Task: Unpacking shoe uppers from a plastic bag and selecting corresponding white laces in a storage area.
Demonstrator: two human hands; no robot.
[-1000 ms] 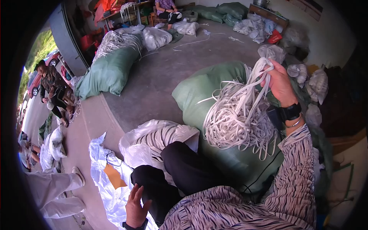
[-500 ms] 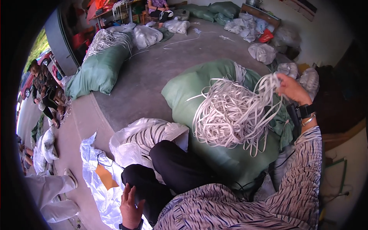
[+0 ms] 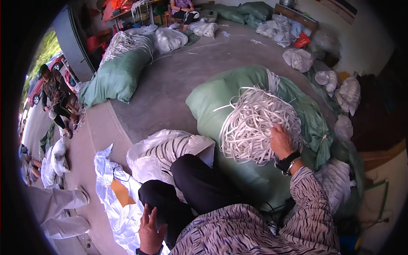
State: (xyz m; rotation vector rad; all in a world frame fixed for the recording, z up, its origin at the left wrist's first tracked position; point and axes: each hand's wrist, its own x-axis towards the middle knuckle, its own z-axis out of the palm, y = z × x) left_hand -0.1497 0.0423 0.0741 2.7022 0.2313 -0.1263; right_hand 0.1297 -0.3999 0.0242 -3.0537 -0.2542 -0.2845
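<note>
A tangled heap of flat white cords (image 3: 250,121) lies on top of a big green woven sack (image 3: 208,95) in front of me to the right. My right hand (image 3: 281,142) is down at the heap's right side, its fingers curled into the strands and closed on some of them; the fingertips are partly hidden. My left hand (image 3: 151,233) holds nothing. Its fingers are stretched apart beside my black-trousered leg, over a shiny white plastic sheet (image 3: 121,216) with an orange tag (image 3: 122,193) on it. A white bag of bundled cords (image 3: 163,151) sits just beyond my knees.
Another green sack (image 3: 111,80) topped with cords lies at the far left, near a seated person (image 3: 59,97). Pale trouser legs (image 3: 59,212) of someone else show at the left. White bags (image 3: 297,58) line the right wall. A second seated person (image 3: 182,9) is at the back.
My right hand has come down and left from the raised strands at the sack's right edge into the heap. The lifted loops now lie on the pile. My left hand stays much the same.
</note>
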